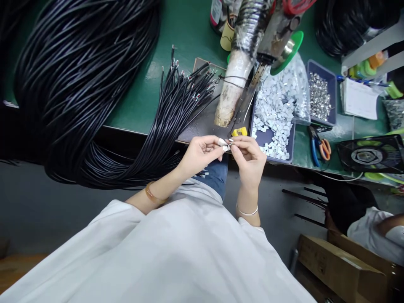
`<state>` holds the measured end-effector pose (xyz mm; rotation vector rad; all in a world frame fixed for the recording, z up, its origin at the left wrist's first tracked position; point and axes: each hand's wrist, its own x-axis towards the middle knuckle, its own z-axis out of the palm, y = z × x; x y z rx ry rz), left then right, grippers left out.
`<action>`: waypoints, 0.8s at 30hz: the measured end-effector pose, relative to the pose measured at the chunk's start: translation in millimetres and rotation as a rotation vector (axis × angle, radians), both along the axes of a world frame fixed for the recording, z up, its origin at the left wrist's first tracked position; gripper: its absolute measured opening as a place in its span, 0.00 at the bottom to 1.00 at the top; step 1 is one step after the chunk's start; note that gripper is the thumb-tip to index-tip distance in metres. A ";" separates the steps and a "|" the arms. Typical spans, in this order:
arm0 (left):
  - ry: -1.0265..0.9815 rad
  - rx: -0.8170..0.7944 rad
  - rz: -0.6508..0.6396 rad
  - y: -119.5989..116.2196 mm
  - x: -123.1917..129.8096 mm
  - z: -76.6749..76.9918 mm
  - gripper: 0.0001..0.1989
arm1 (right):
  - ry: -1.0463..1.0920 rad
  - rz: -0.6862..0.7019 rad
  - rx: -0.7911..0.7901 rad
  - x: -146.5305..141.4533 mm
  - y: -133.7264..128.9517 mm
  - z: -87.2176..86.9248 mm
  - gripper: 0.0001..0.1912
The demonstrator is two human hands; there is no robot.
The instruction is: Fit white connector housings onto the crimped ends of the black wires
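Note:
My left hand (205,152) and my right hand (249,156) meet at the table's front edge, fingertips almost touching. Both are closed in a pinch around something tiny and pale with a thin metallic-looking line, too small to name. White coverings show on some fingertips. Just beyond the right fingers sits a small yellow block (239,131). To the left, a bundle of black cables (170,107) lies with its stripped ends on a brown board (206,122). Right of my hands, a tray (292,145) holds many small white pieces (279,122).
A large coil of black cable (91,71) covers the left side. A wrapped tube (233,84) and a soldering-iron-like tool (255,80) slant down. A bin of metal parts (319,97), pliers (318,145), a paper pad (360,99) and a fan (369,155) are rightward; another person's sleeve (368,227) is lower right.

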<state>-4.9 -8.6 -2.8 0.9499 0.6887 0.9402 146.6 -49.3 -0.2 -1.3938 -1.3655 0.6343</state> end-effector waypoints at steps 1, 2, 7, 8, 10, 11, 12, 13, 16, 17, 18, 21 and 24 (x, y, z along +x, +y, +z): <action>-0.013 0.002 -0.031 0.1 -0.1 -0.3 0.13 | 0.014 0.015 -0.008 0.8 0.0 -0.4 0.03; -0.022 0.005 -0.063 0.0 -0.2 -0.6 0.14 | 0.024 0.024 -0.011 1.5 -0.1 -0.6 0.03; -0.004 0.026 -0.073 -2.1 1.6 -1.2 0.15 | 0.086 0.022 0.005 1.5 -1.6 -1.2 0.02; 0.004 0.026 -0.053 -2.4 2.6 -1.3 0.15 | 0.087 0.017 0.006 1.2 -1.8 -1.2 0.02; 0.015 0.024 -0.022 -3.0 4.8 -1.7 0.16 | 0.068 0.006 0.003 0.8 -2.2 -1.3 0.02; 0.019 0.026 -0.013 -3.3 5.7 -2.0 0.16 | 0.058 -0.001 0.000 0.7 -2.3 -1.5 0.03; 0.022 0.030 -0.006 -3.6 6.5 -2.2 0.17 | 0.051 -0.006 0.000 0.7 -2.3 -1.7 0.03; 0.024 0.037 -0.001 -3.9 7.0 -2.2 0.17 | 0.048 -0.009 0.001 0.9 -2.2 -2.1 0.03; 0.017 0.050 0.001 -5.3 7.0 -1.2 0.17 | 0.065 -0.009 0.006 0.9 -1.5 -4.3 0.03; 0.010 0.047 -0.007 -6.0 6.8 -0.6 0.17 | 0.074 -0.005 0.007 0.5 -1.3 -5.1 0.03; 0.002 0.043 -0.016 -6.9 6.6 -0.2 0.17 | 0.081 -0.001 0.008 -0.3 -1.3 -5.8 0.04; -0.018 0.038 -0.031 -9.5 7.4 -0.6 0.16 | 0.048 -0.027 0.035 -5.0 -2.7 -6.6 0.04; 0.008 0.088 0.028 -11.2 8.7 -4.8 0.13 | -0.116 -0.118 0.161 -9.7 -5.3 -5.3 0.02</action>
